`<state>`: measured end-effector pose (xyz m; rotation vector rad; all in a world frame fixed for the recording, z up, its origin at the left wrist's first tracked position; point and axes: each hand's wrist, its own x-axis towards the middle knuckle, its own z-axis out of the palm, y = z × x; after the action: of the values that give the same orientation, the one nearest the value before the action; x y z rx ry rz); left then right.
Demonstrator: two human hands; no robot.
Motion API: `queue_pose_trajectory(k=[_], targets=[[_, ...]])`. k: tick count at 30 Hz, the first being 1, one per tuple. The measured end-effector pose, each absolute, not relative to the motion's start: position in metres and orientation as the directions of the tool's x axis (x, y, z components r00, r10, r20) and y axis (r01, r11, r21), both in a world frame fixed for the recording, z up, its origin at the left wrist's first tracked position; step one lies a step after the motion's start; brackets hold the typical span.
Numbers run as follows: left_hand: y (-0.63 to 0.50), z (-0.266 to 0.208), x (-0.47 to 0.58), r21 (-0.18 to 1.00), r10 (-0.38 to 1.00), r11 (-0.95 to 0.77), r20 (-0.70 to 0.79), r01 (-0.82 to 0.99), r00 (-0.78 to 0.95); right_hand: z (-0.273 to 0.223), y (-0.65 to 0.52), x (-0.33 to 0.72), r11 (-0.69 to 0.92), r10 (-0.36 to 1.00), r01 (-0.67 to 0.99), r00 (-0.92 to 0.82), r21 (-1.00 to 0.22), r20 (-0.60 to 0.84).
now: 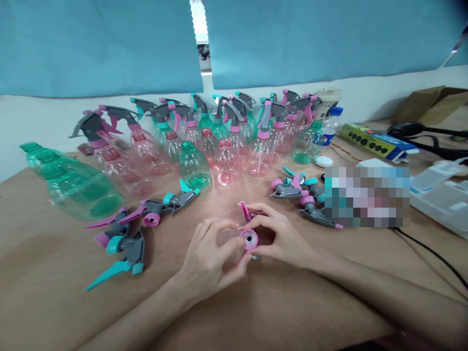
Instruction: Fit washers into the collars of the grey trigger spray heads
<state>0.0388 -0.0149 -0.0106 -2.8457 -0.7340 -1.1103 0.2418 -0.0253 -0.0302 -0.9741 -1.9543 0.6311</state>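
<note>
A trigger spray head (249, 239) with a pink collar is held up in front of me, its round opening facing me. My right hand (283, 236) grips it from the right, fingers around its body and pink trigger. From the left, my left hand (210, 251) pinches the collar's edge between thumb and fingers. The lower part of the spray head is mostly hidden by my fingers. Beyond my hands stand an open pink bottle (227, 163) and an open green bottle (195, 165), both without spray heads.
Several loose spray heads lie to the left (133, 248) and right (310, 209). Rows of bottles with spray heads (261, 146) stand behind. Green bottles (78, 185) lean at far left. A Pepsi bottle (331, 127), long box (376, 141) and clear plastic case (444, 195) are at right.
</note>
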Motion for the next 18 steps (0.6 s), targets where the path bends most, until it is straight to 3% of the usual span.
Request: queue_pose_trajectory(k=[3, 11, 15, 18], targets=[[-0.0142, -0.01, 0.0399, 0.163, 0.446, -0.878, 0.62, 0.45, 0.645, -0.0309, -0.0245, 0.2428, 0.551, 0.832, 0.394, -0.325, -0.736, 0.449], [-0.0105, -0.0117, 0.04, 0.321, 0.464, -0.883, 0.502, 0.341, 0.73, -0.0307, -0.0244, 0.2424, 0.553, 0.83, 0.389, -0.33, -0.737, 0.45], [-0.0094, -0.0116, 0.0379, 0.293, 0.426, -0.903, 0.528, 0.314, 0.734, -0.0302, -0.0255, 0.2421, 0.562, 0.825, 0.397, -0.338, -0.726, 0.454], [-0.009, -0.0121, 0.0373, 0.205, 0.336, -0.941, 0.619, 0.268, 0.709, -0.0297, -0.0263, 0.2422, 0.57, 0.819, 0.408, -0.349, -0.714, 0.455]])
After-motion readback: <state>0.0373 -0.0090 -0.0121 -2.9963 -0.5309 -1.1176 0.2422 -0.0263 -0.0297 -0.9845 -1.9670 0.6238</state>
